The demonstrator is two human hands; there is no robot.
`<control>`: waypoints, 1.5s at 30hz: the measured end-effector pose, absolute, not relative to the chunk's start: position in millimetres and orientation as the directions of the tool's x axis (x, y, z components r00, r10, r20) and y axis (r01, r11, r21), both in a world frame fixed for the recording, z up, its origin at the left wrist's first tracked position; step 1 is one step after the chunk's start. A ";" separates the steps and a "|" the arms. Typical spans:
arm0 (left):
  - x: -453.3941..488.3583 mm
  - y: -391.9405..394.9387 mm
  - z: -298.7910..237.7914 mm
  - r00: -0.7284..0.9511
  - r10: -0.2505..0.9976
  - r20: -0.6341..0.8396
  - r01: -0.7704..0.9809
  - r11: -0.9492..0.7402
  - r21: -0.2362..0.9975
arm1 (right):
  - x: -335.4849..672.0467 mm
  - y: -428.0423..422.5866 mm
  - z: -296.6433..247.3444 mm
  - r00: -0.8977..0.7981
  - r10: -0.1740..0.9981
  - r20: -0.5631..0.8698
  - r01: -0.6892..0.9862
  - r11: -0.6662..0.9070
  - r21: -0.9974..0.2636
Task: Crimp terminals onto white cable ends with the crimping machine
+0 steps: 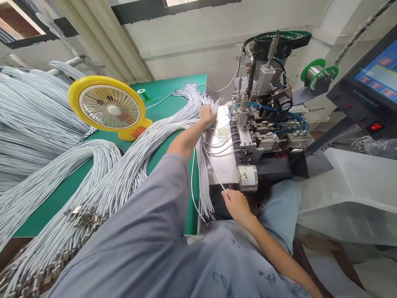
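Note:
My left hand (pixel 207 115) reaches forward over a bundle of thin white cables (pixel 167 124) lying on the green table. Its fingers curl down onto cables near their far ends; the fingertips are partly hidden. Close to my body, my right hand (pixel 237 203) pinches the end of a single white cable (pixel 218 177), which runs up toward the bundle. Several white cables (pixel 221 144) cross the metal plate (pixel 218 167) into a row of slots on the machine (pixel 257 124). More cables (pixel 204 186) hang over the table's right edge.
A yellow fan (pixel 107 105) stands on the green table (pixel 161 155), with a green spool (pixel 142 94) behind it. Large cable heaps (pixel 34 107) fill the left. At right are a wire reel (pixel 318 74), a screen (pixel 380 70) and a white bin (pixel 353 186).

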State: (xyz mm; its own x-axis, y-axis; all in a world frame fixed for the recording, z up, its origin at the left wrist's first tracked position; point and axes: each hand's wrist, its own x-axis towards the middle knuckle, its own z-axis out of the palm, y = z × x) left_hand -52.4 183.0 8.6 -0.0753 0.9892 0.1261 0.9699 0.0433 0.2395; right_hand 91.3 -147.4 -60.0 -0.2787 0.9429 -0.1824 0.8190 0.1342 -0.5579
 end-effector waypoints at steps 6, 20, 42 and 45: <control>-21.1 90.9 18.7 0.062 0.718 0.694 0.810 -0.442 0.385 | 143.2 -126.1 -41.2 -0.091 0.995 0.036 0.544 0.080 -0.835; 4.7 1.0 6.5 0.733 0.300 0.611 0.255 -0.953 0.163 | 146.8 -86.5 -6.6 0.397 0.895 0.203 0.084 0.185 -0.979; 5.2 -4.5 12.7 0.706 0.465 0.535 0.087 -0.806 0.585 | 168.6 -75.2 7.0 0.192 0.947 0.257 0.246 0.207 -0.947; 5.7 -5.2 10.5 0.710 0.469 0.526 0.105 -0.809 0.578 | 169.8 -73.9 8.4 0.167 0.951 0.260 0.298 0.203 -0.933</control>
